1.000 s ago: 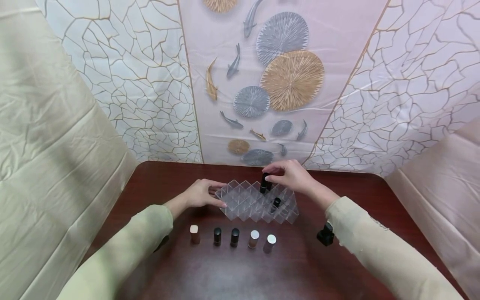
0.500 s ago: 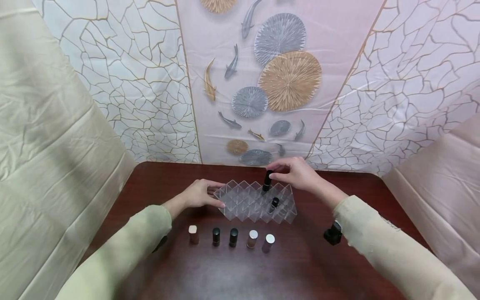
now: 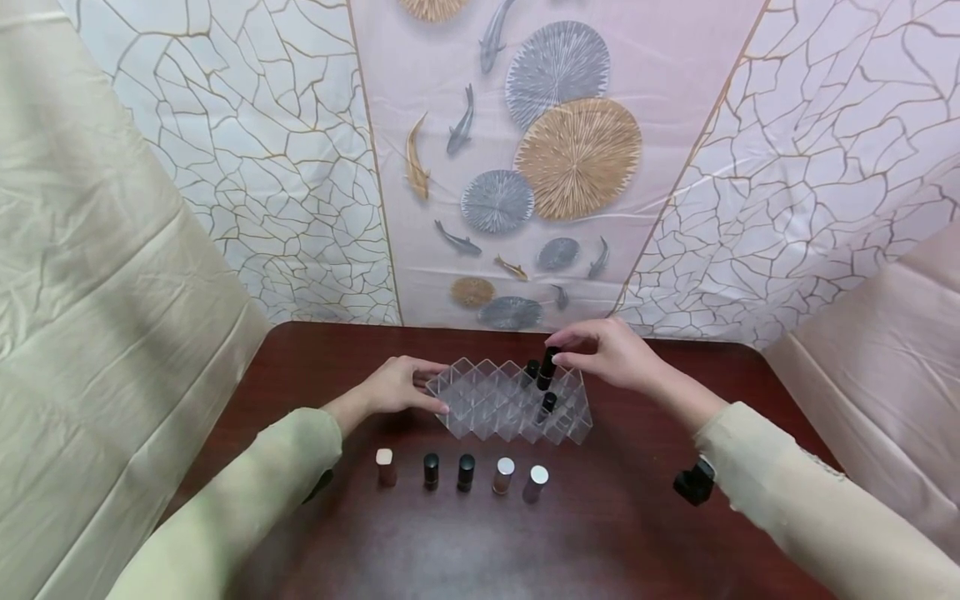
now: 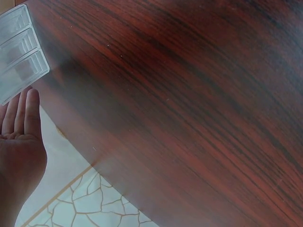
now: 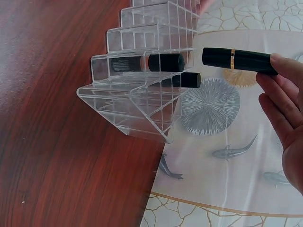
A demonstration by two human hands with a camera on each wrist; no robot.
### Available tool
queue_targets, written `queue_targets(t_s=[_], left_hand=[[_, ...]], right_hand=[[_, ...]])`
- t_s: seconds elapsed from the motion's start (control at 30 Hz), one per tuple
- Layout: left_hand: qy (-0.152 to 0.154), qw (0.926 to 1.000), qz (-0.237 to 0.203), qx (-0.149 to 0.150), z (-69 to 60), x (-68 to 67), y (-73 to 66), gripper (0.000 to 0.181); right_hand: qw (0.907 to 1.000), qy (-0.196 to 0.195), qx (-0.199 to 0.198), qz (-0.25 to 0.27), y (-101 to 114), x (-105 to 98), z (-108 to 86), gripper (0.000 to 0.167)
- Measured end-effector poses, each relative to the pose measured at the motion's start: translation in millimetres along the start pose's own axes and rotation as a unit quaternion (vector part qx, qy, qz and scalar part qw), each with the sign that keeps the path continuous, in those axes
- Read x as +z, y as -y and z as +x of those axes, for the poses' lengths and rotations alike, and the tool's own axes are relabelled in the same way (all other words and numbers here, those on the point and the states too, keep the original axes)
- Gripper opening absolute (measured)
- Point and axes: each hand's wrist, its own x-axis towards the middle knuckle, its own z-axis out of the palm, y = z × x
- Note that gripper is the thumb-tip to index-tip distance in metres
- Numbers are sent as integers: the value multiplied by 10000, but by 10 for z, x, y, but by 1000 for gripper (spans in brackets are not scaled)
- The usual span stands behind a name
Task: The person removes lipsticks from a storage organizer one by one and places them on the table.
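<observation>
A clear stepped acrylic lipstick organizer [image 3: 487,404] stands near the back of the table. My left hand [image 3: 395,386] spans its left end, thumb at the front and fingers behind; in the left wrist view those fingers look straight against the end. Between thumb and fingertips, my right hand [image 3: 609,354] pinches a black lipstick [image 5: 236,60] with a gold band. This lipstick is tilted slightly over the organizer's back right, its lower end apart from the compartments in the right wrist view. Two black-capped lipsticks stand in the compartments, one at the back [image 3: 532,367], one nearer the front [image 3: 549,402].
In front of the organizer stands a row of lipsticks: a brown one with a pale top [image 3: 386,467], two black ones [image 3: 431,472], and two with silvery-white caps [image 3: 504,475]. Patterned cloth [image 3: 322,208] rises behind the dark wood table [image 3: 600,533].
My right hand has moved right with its lipstick from the compartment area beside the back black-capped lipstick, which now shows uncovered. My left hand stays at the organizer's end.
</observation>
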Motion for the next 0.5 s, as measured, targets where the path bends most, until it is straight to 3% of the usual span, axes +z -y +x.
queue_targets(t_s=[0.5], left_hand=[[8, 10000, 18, -32, -3, -4, 0, 76]], right_hand=[[9983, -303, -472, 144, 29, 68, -393, 25]])
